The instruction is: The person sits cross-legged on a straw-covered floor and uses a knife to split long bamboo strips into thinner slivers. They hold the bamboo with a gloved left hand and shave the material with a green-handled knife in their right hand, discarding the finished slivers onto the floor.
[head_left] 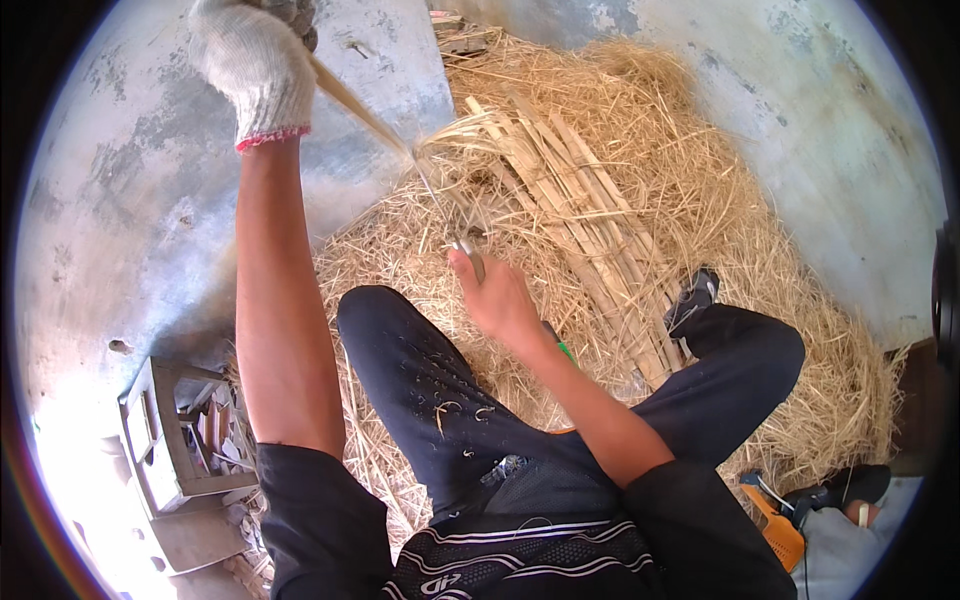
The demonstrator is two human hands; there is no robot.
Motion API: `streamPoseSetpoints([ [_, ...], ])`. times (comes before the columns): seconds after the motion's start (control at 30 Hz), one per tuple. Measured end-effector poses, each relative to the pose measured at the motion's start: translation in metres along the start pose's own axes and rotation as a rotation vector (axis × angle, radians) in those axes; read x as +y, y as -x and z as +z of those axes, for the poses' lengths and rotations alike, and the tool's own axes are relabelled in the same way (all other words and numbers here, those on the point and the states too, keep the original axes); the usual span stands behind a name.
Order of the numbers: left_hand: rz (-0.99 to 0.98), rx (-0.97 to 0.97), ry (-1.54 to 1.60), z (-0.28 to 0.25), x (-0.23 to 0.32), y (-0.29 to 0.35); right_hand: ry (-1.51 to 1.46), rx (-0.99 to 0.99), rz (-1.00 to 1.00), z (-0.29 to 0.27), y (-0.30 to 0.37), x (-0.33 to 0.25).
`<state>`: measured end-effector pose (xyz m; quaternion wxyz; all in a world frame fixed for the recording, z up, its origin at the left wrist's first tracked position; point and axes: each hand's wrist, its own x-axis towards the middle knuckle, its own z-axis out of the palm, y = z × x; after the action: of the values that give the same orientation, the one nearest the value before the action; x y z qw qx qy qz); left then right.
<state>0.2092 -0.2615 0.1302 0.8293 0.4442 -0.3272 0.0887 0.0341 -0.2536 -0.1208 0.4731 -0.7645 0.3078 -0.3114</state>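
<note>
My left hand, in a white knitted glove with a red cuff, is raised at the upper left and closed around one end of a long pale strip, which looks like split bamboo or wood. The strip slants down to the right and meets the thin blade of a knife near the middle. My bare right hand grips the knife's handle, thumb along its top, above the straw between my bent legs. Curled shavings lie around the strip's lower end.
A bundle of split slats lies on heaped straw-like shavings beside my right foot. Blotchy bluish walls stand to both sides. An open wooden box is at the lower left, an orange object at the lower right.
</note>
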Motion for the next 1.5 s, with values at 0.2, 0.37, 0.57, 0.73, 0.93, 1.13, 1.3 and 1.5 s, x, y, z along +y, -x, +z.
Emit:
streamPoseSetpoints([
  [0.2, 0.010, -0.206, 0.136, -0.003, -0.010, -0.008, -0.296, -0.249, 0.232, 0.006, -0.013, 0.067],
  [0.37, -0.077, -0.096, 0.145, 0.007, -0.006, 0.010, -0.701, -0.418, 0.702, -0.046, -0.015, 0.018],
  [0.57, -0.082, -0.290, 0.359, 0.003, -0.027, -0.007, -0.296, -0.153, 0.100, -0.048, -0.002, -0.042],
  [0.73, 0.076, -0.214, 0.320, 0.019, -0.032, 0.003, -0.128, -0.068, 0.064, -0.016, -0.011, -0.012],
  [0.93, -0.008, -0.213, 0.323, 0.032, -0.014, 0.019, 0.085, 0.023, 0.042, 0.012, -0.008, 0.118],
  [1.13, -0.073, -0.201, 0.195, 0.039, -0.014, 0.028, -0.896, -0.529, 0.760, -0.044, -0.019, 0.078],
  [1.3, 0.099, -0.289, 0.130, 0.065, -0.013, 0.042, -0.428, -0.243, 0.575, -0.057, -0.018, -0.005],
  [1.5, -0.061, -0.426, 0.509, 0.057, -0.027, 0.029, -0.638, -0.083, 0.078, -0.059, -0.007, -0.047],
])
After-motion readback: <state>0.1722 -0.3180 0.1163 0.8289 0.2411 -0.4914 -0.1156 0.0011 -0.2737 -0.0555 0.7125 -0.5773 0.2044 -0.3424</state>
